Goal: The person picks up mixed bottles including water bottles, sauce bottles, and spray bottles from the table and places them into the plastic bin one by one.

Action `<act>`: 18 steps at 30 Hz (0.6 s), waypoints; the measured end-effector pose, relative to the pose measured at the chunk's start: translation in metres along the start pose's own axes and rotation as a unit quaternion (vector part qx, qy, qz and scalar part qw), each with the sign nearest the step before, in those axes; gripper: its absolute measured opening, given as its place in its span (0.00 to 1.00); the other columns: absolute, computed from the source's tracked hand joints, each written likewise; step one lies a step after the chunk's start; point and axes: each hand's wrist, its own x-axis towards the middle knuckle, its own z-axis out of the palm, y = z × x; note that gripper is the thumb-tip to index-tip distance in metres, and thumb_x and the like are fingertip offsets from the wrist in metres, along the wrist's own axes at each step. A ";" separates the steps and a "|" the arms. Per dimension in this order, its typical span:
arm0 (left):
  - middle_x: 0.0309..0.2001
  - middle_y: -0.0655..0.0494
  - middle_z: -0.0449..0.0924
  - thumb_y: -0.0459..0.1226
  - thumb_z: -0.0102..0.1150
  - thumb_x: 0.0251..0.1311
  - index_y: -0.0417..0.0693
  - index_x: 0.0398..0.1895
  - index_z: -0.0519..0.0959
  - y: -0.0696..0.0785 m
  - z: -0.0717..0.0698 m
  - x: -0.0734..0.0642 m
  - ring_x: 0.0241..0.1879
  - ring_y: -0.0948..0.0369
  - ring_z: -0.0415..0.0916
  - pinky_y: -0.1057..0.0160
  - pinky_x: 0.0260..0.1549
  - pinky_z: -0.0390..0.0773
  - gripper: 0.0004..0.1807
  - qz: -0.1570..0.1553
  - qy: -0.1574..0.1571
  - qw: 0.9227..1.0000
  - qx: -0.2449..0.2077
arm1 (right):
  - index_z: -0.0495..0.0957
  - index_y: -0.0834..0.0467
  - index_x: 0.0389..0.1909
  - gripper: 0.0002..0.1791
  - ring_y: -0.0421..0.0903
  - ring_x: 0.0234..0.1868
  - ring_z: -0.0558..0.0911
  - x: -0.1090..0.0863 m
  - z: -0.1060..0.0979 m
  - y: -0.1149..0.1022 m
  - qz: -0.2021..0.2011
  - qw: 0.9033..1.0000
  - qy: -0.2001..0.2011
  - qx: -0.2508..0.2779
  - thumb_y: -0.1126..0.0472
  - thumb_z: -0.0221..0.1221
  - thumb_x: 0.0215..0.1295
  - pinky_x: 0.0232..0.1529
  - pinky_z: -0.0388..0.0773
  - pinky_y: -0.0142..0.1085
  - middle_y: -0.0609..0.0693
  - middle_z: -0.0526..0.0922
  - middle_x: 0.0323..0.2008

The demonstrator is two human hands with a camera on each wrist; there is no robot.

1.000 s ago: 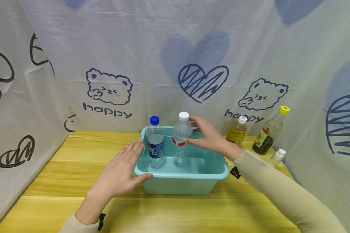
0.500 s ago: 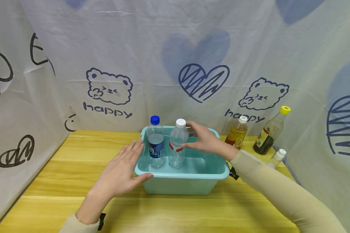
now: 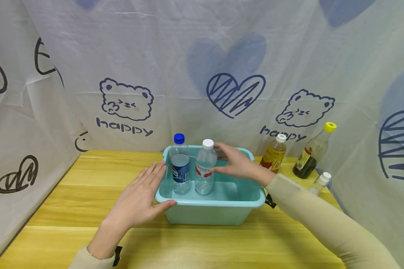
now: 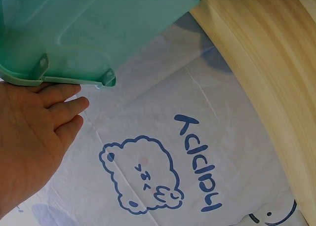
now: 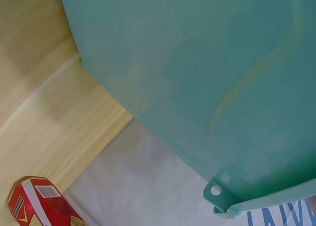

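Note:
A clear plastic bottle with a white cap and a red-and-white label stands upright inside the teal plastic basin. My right hand holds this bottle from its right side, thumb on the label and fingers behind the neck. To its left in the basin is another clear bottle, with a blue cap and a blue Pepsi label. My left hand lies with straight fingers along the basin's left rim, thumb at the front corner. From below, the left wrist view shows its fingers beside the rim.
Right of the basin on the wooden table stand a white-capped bottle with a yellow and red label, a yellow-capped bottle of dark liquid, and a small white-capped bottle. A printed cloth hangs behind.
My right hand has moved the white-capped bottle slightly left and down within the basin, where it now stands closer to the blue-capped one. The left hand has not moved.

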 end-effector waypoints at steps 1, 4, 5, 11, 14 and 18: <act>0.83 0.43 0.50 0.71 0.51 0.66 0.36 0.81 0.55 0.000 0.000 0.000 0.81 0.44 0.50 0.46 0.78 0.56 0.57 0.000 0.000 1.000 0.000 | 0.62 0.62 0.76 0.45 0.60 0.68 0.77 0.000 0.000 0.000 0.000 1.000 -0.002 0.000 0.63 0.74 0.62 0.67 0.77 0.53 0.60 0.72 0.72; 0.83 0.43 0.50 0.71 0.51 0.66 0.36 0.81 0.55 0.000 0.000 0.000 0.81 0.44 0.50 0.46 0.79 0.56 0.57 0.001 -0.001 1.000 0.000 | 0.60 0.62 0.78 0.46 0.61 0.69 0.76 -0.001 -0.001 0.001 -0.003 1.000 -0.007 -0.006 0.61 0.73 0.64 0.68 0.76 0.53 0.61 0.71 0.73; 0.83 0.43 0.50 0.71 0.51 0.66 0.36 0.81 0.55 0.000 0.000 0.000 0.81 0.44 0.50 0.46 0.79 0.56 0.57 0.001 0.000 1.000 0.000 | 0.60 0.62 0.78 0.46 0.61 0.69 0.76 -0.002 -0.002 0.001 -0.003 1.000 -0.008 -0.009 0.60 0.73 0.65 0.68 0.76 0.53 0.61 0.71 0.73; 0.83 0.43 0.50 0.71 0.51 0.66 0.36 0.82 0.55 -0.001 -0.001 0.001 0.81 0.44 0.50 0.45 0.78 0.56 0.57 -0.002 -0.001 1.000 -0.001 | 0.57 0.62 0.80 0.47 0.61 0.71 0.74 -0.004 -0.005 0.000 -0.001 1.000 -0.014 -0.013 0.60 0.71 0.67 0.70 0.75 0.50 0.61 0.67 0.76; 0.83 0.44 0.49 0.71 0.50 0.67 0.36 0.82 0.55 -0.001 -0.001 0.000 0.80 0.43 0.51 0.45 0.78 0.56 0.56 -0.003 -0.004 1.000 -0.001 | 0.55 0.61 0.81 0.47 0.60 0.72 0.73 -0.006 -0.007 0.000 0.004 1.000 -0.012 0.001 0.60 0.70 0.67 0.71 0.74 0.50 0.60 0.64 0.78; 0.82 0.43 0.50 0.70 0.50 0.67 0.36 0.82 0.55 0.000 -0.001 0.000 0.80 0.43 0.51 0.45 0.78 0.56 0.56 -0.002 -0.002 1.000 0.001 | 0.56 0.59 0.81 0.46 0.60 0.73 0.71 -0.008 -0.011 0.000 -0.002 1.000 -0.002 0.023 0.61 0.70 0.68 0.72 0.73 0.51 0.58 0.62 0.79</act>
